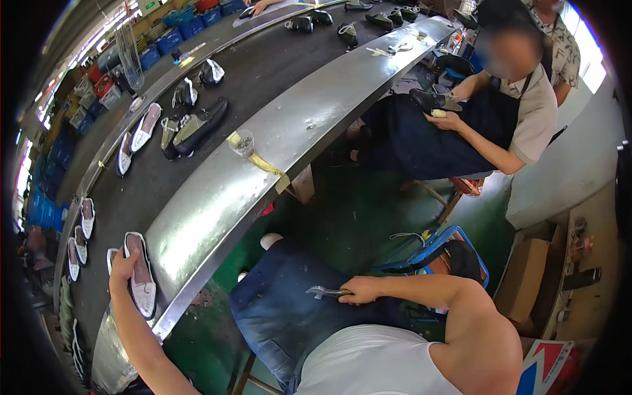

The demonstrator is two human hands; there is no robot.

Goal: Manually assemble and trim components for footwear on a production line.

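My left hand [123,268] is closed on a white shoe [142,293] at the metal ledge's near left end. Its pinkish-brown inside faces up. Part of a second white shoe [110,255] shows just behind my fingers; whether I grip that one too is unclear. Over my dark blue apron [283,299], my right hand [361,289] is wrapped round the handle of metal lasting pincers [322,291]. Their curved head points left, away from my fist, and touches no shoe.
A dark conveyor belt [257,79] carries black shoes [201,126] and white shoes [146,127]. On the metal ledge [316,108] stands a clear cup [242,142] beside yellow tape. At right, a co-worker [526,99] holds a black shoe [431,100]. A blue chair [477,247] stands behind my right arm.
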